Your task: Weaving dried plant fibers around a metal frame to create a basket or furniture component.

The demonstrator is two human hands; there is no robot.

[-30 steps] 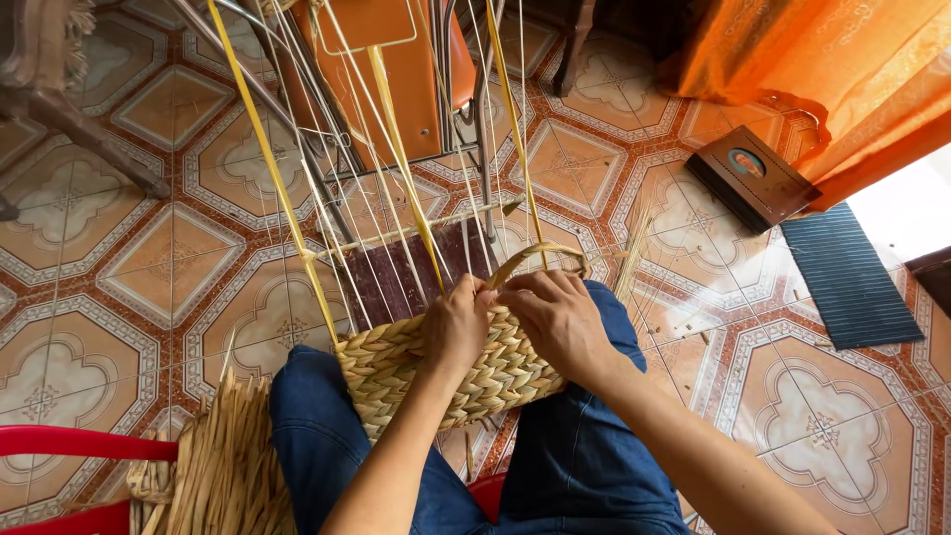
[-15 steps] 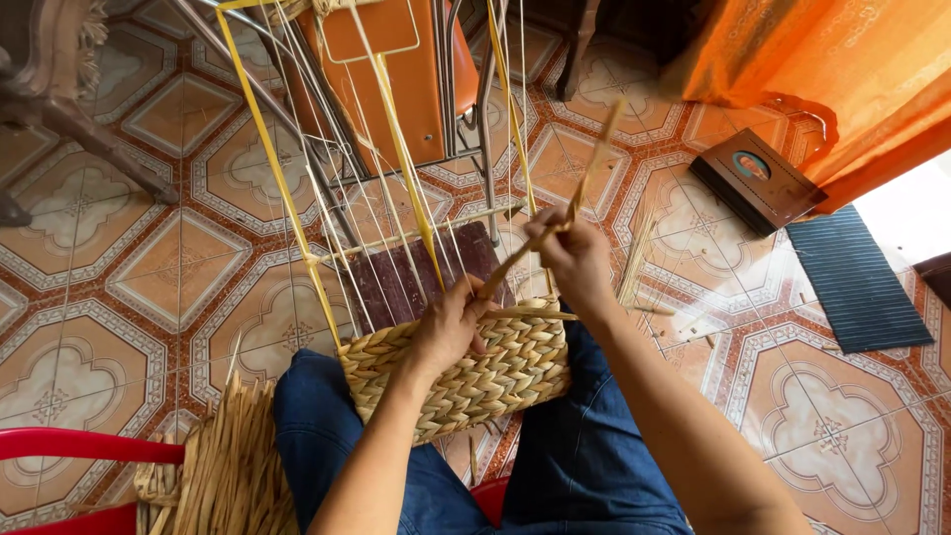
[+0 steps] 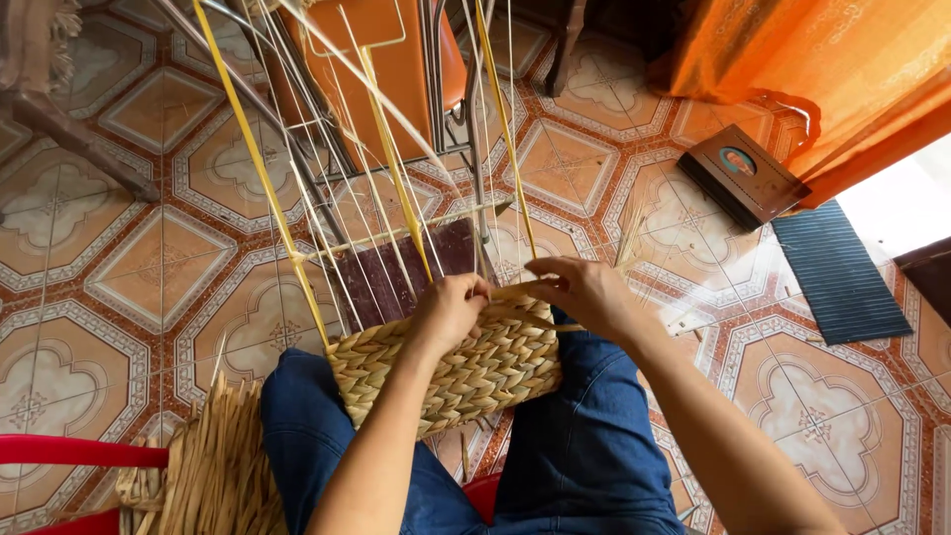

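Observation:
A half-woven straw basket panel (image 3: 466, 372) rests on my lap, over a dark board (image 3: 396, 282). Long pale and yellow upright strands (image 3: 391, 168) rise from its top edge. My left hand (image 3: 448, 312) presses on the upper rim of the weave, fingers closed on it. My right hand (image 3: 584, 292) pinches a flat straw strand (image 3: 520, 290) at the rim's right end, just beside the left hand.
A bundle of loose straw (image 3: 213, 476) lies at my left knee beside a red plastic seat (image 3: 69, 456). An orange chair (image 3: 391, 59) stands ahead. A dark framed box (image 3: 741, 176), a ribbed dark mat (image 3: 837, 272) and orange cloth (image 3: 822, 69) are at the right on the tiled floor.
My right hand, which had lifted a strand up and away from the weave, has come back down to the rim. The left hand stayed on the top edge.

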